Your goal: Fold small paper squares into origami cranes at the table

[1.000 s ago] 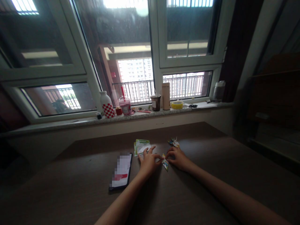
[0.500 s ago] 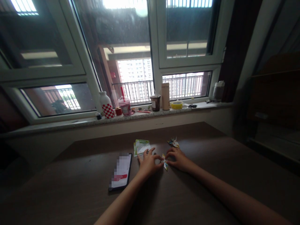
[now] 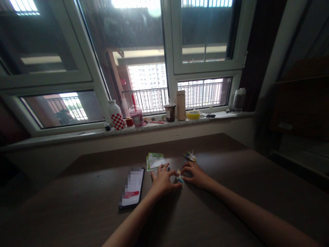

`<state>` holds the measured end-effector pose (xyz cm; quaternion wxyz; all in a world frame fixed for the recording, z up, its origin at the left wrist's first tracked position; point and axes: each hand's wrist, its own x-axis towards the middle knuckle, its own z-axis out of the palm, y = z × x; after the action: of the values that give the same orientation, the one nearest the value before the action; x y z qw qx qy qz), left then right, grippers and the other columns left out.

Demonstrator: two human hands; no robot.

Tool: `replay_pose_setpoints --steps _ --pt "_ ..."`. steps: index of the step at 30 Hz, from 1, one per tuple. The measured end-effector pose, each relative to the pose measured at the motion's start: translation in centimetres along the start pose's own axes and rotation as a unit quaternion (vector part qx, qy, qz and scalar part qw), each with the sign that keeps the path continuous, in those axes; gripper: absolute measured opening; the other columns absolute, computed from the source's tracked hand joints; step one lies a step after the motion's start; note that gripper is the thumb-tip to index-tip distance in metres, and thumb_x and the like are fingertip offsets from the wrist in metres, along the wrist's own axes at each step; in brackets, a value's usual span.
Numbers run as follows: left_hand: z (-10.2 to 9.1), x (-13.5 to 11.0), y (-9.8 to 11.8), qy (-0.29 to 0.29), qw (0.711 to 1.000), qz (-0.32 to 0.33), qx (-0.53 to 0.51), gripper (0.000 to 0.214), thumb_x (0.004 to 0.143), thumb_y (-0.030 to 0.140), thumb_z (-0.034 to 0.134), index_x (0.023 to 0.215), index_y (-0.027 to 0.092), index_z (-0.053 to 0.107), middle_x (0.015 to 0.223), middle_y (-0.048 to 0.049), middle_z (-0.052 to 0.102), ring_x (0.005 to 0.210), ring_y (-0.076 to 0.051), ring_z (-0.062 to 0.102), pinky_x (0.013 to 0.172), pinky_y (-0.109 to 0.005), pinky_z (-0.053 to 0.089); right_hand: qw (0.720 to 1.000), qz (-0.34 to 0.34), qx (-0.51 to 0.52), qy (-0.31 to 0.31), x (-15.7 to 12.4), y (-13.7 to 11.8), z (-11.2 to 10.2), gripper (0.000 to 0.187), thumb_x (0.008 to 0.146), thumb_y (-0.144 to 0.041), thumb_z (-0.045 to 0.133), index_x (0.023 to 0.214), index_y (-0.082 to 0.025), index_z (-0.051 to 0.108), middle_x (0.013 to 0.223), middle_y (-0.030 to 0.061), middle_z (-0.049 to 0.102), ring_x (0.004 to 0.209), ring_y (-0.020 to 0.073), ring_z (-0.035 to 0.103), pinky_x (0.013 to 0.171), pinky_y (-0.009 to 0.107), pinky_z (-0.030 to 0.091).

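Clock read from the folded paper (image 3: 180, 177) on the worktop (image 3: 226, 164), seen from above, 12 toward the window. Bottle (image 3: 117, 116), red-checked at its base, on the sill (image 3: 88, 135) between 10 and 11 o'clock. Phone (image 3: 133, 188), dark-edged, lying between 8 and 9; part of its screen pixelated. Pink cup (image 3: 136, 115) with red straw, sill, at 11. Green-white packets (image 3: 155, 161) overlapping at 10. Left hand (image 3: 164, 181) at 9, fingers grasping the paper, index at its upper left, thumb near its lower tip. Paper itself lies between both hands. Paper cluster (image 3: 190, 156) at 1, just beyond the right hand (image 3: 195, 175). That hand sits at 3, thumb and index tips at the paper's right edge; cannot tell whether they grip. Yellow tape (image 3: 193, 115), sill, near 12.
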<state>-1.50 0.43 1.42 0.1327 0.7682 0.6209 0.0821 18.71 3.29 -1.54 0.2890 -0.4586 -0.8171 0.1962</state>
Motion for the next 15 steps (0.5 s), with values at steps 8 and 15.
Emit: replay_pose_setpoints --steps 8,15 --pt "-0.26 0.23 -0.28 -0.008 1.0 0.001 0.004 0.047 0.072 0.062 0.068 0.115 0.044 0.066 0.16 -0.0023 0.026 0.148 -0.04 0.009 0.106 -0.077 0.002 1.0 -0.006 0.01 -0.016 -0.24 0.37 0.06 0.025 0.075 -0.035 0.076 0.097 -0.025 0.072 0.12 0.0079 0.057 0.119 0.0253 0.05 0.108 0.039 0.036" --pt "-0.24 0.57 -0.63 -0.011 1.0 -0.009 -0.002 0.042 0.075 0.058 0.067 0.115 0.047 0.066 0.16 -0.0016 0.027 0.149 -0.039 0.009 0.105 -0.077 0.003 0.999 -0.003 0.001 -0.033 -0.55 0.52 0.12 0.043 0.064 -0.034 0.082 0.103 -0.023 0.068 0.125 0.0085 0.052 0.123 0.0269 0.046 0.109 0.041 0.035"
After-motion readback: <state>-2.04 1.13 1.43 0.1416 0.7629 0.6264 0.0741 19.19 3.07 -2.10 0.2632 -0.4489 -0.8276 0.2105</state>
